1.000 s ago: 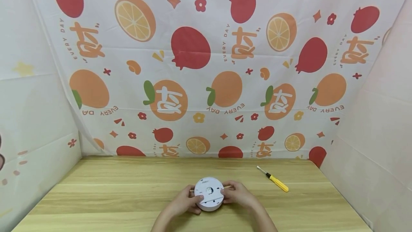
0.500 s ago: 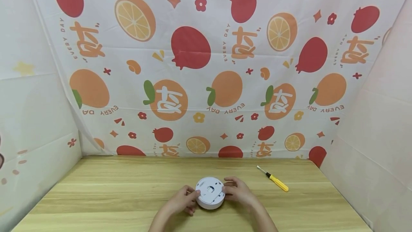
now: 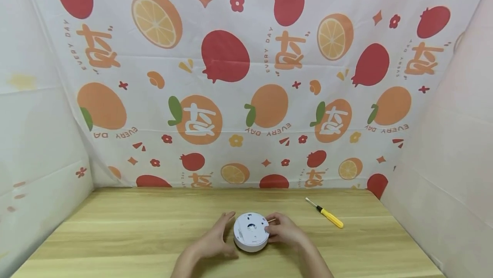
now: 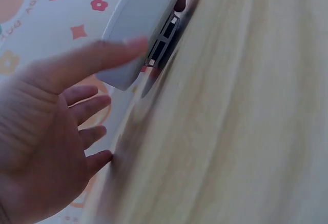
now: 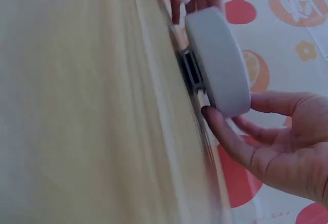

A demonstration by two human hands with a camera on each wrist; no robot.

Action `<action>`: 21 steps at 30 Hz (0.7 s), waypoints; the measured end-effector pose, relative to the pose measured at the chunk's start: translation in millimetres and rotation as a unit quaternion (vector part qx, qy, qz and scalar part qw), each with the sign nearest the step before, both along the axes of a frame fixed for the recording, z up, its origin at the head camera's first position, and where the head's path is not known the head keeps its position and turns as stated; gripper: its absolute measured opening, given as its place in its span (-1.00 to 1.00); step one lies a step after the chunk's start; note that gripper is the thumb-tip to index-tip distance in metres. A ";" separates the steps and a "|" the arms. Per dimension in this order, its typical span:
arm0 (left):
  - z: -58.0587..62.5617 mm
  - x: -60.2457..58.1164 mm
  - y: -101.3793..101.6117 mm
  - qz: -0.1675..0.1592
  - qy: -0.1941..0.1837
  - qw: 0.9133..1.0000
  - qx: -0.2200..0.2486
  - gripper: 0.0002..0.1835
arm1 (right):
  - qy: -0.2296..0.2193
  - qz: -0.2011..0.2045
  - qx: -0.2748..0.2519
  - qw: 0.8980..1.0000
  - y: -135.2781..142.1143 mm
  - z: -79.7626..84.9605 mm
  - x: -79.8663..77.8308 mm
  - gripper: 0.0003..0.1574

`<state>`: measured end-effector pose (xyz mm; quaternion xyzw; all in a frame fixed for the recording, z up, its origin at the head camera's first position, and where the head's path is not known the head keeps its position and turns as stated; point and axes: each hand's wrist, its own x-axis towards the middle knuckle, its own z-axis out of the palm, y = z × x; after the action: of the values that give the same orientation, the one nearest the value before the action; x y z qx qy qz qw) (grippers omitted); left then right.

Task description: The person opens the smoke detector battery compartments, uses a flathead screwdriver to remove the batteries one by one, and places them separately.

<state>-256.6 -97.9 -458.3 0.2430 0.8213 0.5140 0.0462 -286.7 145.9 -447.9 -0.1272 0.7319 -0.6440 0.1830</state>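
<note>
So the thing in the middle is a round white device [image 3: 252, 236], low over the wooden table [image 3: 146, 226] near the front, right between the two hands. The face you can see from the head view has a round hole in the centre plus some small dark slots and tiny print I can't read. The wrist views show a dark frame-like piece on its underside.

Right hand [image 3: 284, 230] has the device pinched at its right edge, thumb and fingers closed on the rim. Left hand [image 3: 213, 240] is holding nothing, thumb and fingers spread wide in a C shape just beside the device's left side. Thumb might be touching it, honestly can't tell from the blurry left wrist view.

Off to the right, apart from both hands, a screwdriver [image 3: 330, 217] with a yellow handle lies at a slant, tip toward the fruit-print cloth [image 3: 265, 70] at the back.
</note>
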 end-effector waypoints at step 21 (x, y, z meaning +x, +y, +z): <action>-21.3 -0.2 19.5 0.079 0.080 0.991 -0.076 0.23 | 0.107 0.122 0.186 0.969 -22.9 22.7 -46.9 -0.73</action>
<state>-256.8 -78.5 -479.6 0.2133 0.8758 0.4309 -0.0424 -333.6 123.0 -425.2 -0.2475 0.8332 -0.4517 0.2012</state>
